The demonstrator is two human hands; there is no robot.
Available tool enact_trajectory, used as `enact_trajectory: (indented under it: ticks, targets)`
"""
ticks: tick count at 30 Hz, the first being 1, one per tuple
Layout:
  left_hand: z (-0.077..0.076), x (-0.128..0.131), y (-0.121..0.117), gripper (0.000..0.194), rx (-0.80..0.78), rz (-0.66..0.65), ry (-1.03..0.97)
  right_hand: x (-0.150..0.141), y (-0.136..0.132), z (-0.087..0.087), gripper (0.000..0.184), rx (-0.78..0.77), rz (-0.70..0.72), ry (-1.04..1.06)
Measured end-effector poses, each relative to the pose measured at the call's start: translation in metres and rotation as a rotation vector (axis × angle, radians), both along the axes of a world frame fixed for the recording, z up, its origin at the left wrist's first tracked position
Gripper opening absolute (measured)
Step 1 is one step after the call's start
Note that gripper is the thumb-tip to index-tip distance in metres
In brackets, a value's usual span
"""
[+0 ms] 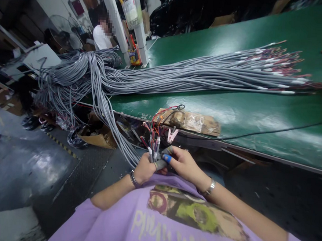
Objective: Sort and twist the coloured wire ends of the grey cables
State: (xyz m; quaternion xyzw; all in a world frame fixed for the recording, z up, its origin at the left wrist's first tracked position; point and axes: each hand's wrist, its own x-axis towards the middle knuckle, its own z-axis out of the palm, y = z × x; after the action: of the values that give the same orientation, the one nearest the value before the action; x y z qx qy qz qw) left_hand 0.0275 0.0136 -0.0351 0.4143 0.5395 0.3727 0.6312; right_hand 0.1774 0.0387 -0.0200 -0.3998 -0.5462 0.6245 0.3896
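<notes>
My left hand (146, 167) is closed round a bunch of grey cables (121, 139), close in front of my body. Their stripped ends, with red, dark and other thin wires (153, 134) and white sleeves, stick up above the fist. My right hand (180, 162) meets the left at the bunch, thumb and fingers pinched together at the cables by the white sleeves. Its fingers bear grey and blue wrappings. What exactly it pinches is too small to make out. A pink clothespin (172, 135) stands at the table edge just beyond the hands.
On the green table (260, 116) lies a long bundle of grey cables (180, 76), ends to the right. A wooden board (196, 123) with thin leads sits at the near edge. A cardboard box (99, 136) is below. A person in white (102, 35) is at the back left.
</notes>
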Motion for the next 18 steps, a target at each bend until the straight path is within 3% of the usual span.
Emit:
enact_trajectory:
  ticks: [5,8,18]
  targets:
    - [-0.007,0.004,-0.001,0.039,0.113,0.191,-0.066,-0.011,-0.005,-0.003,0.035,-0.240,-0.077,0.183]
    - [-0.004,0.007,-0.001,0.038,0.109,0.234,-0.099,-0.016,-0.005,-0.005,0.038,-0.317,-0.070,0.253]
    - [0.003,0.007,-0.002,0.042,0.056,0.240,-0.081,-0.011,0.000,-0.002,0.041,-0.260,0.030,0.239]
